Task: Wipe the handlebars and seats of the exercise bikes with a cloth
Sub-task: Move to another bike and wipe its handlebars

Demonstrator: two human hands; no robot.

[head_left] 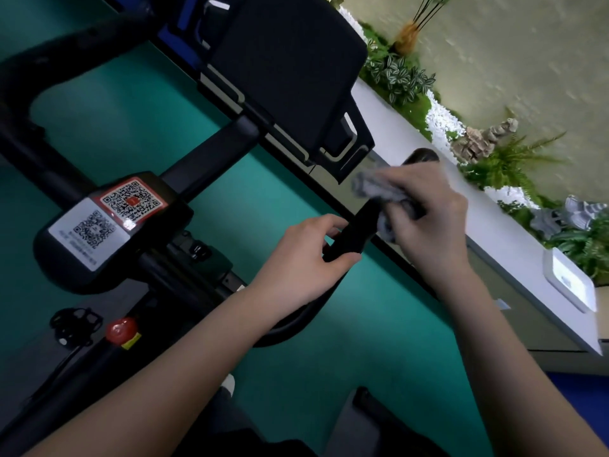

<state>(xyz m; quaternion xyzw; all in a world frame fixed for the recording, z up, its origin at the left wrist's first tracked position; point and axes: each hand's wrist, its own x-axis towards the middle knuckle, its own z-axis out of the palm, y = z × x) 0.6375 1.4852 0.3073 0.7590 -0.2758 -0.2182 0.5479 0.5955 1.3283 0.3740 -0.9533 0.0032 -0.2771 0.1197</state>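
The right hand (431, 216) has its grip wrapped round a crumpled grey cloth (369, 188), pressing it onto the far end of the black curved handlebar (359, 225), right of centre. Just nearer, the left hand (306, 255) has its grip curled round the same bar. A black console with QR stickers (108, 225) sits to the left.

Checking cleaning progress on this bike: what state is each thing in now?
left hand: grips the black curved handlebar.
right hand: holds the crumpled grey cloth.
crumpled grey cloth: bunched, wrapped round the handlebar.
black curved handlebar: held, partly covered by cloth.
red round knob: untouched.
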